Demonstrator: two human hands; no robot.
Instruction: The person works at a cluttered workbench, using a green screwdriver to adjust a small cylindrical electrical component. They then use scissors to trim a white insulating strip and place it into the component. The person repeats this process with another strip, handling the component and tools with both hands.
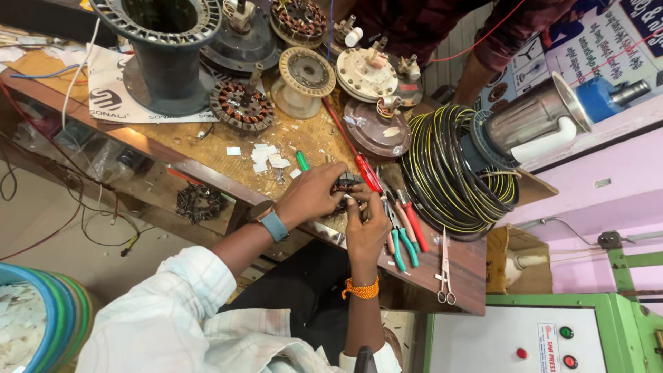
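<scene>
Lower centre: right hand (366,224) and left hand (312,195) both grasping a small dark wound stator (345,185) on the tabletop (207,148); paper slips (266,157) beside it, winding work apparently midway

A small dark motor stator (343,185) is gripped between the left hand (312,194) and the right hand (366,226) at the near edge of a cluttered wooden workbench (207,148), with the fingers of both hands closed around it. A red-handled screwdriver (359,162), a green-handled tool (302,161) and teal-handled pliers (400,245) are laid just beside the hands, and scissors (444,273) are seen further right. A coil of black and yellow wire (449,173) is placed to the right, with copper-wound stators (242,105) and fan motor parts behind.
</scene>
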